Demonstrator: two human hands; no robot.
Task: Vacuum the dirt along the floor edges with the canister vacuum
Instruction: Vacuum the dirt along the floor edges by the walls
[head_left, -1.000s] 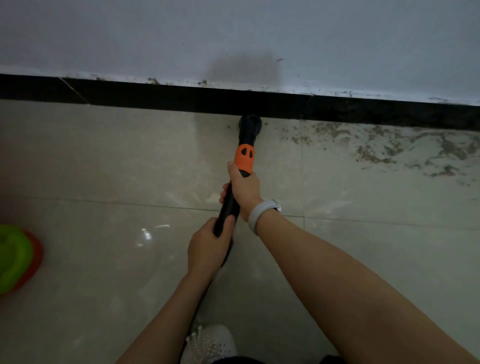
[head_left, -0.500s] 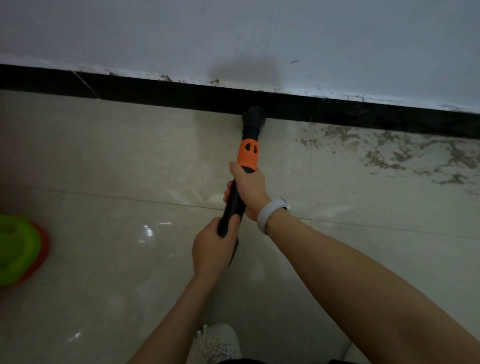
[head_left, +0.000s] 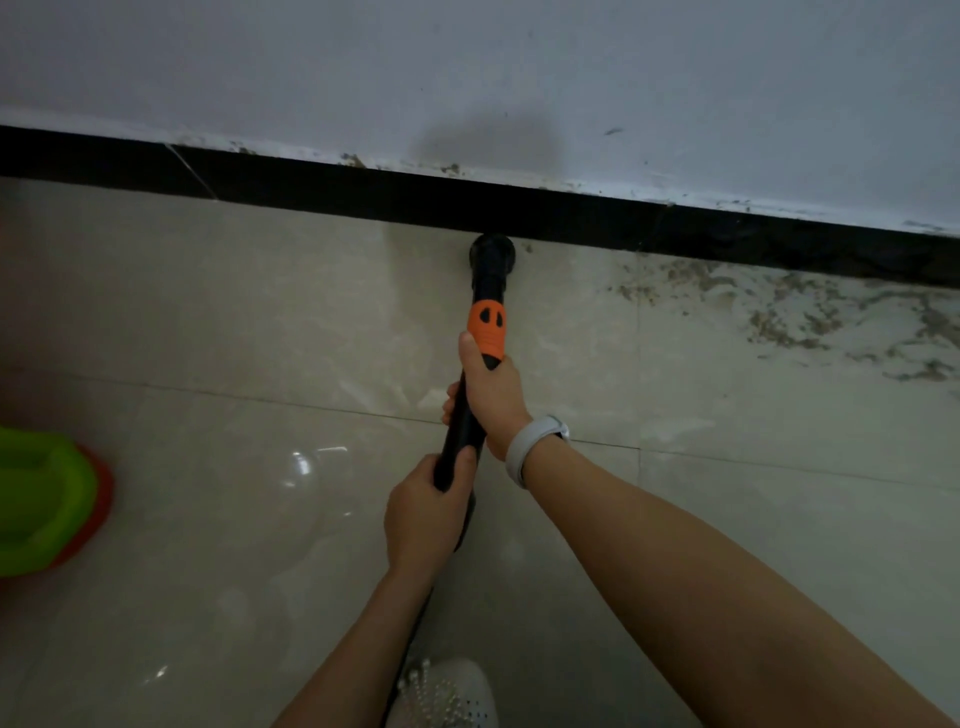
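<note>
Wand (head_left: 470, 415) check: your right hand (head_left: 491, 397) grips the black tube just below the orange collar (head_left: 487, 331), thumb lying along the collar's left side, fingers (head_left: 451, 402) wrapped round the far side. Your left hand (head_left: 423, 512) grips the same tube lower down, close behind the right, thumb on top. Both hands clenched on the tube, neither free.

Nozzle (head_left: 492, 252) sits at the floor edge, touching or just short of the black skirting (head_left: 311, 187); can't tell which from this angle. Wand runs from your hands up and slightly right to the wall (head_left: 467, 67).

Dirt (head_left: 810, 312) lies in brown patches on the floor tiles (head_left: 234, 312) to the right of the nozzle, spreading along the skirting toward the right edge of view. Tiles left of the nozzle look clean.

White band (head_left: 527, 447) on your right wrist. Green and orange plastic item (head_left: 41, 509) on the floor at far left, well apart from the wand; can't tell what it is. White shoe (head_left: 447, 693) at bottom centre, below your left forearm.
</note>
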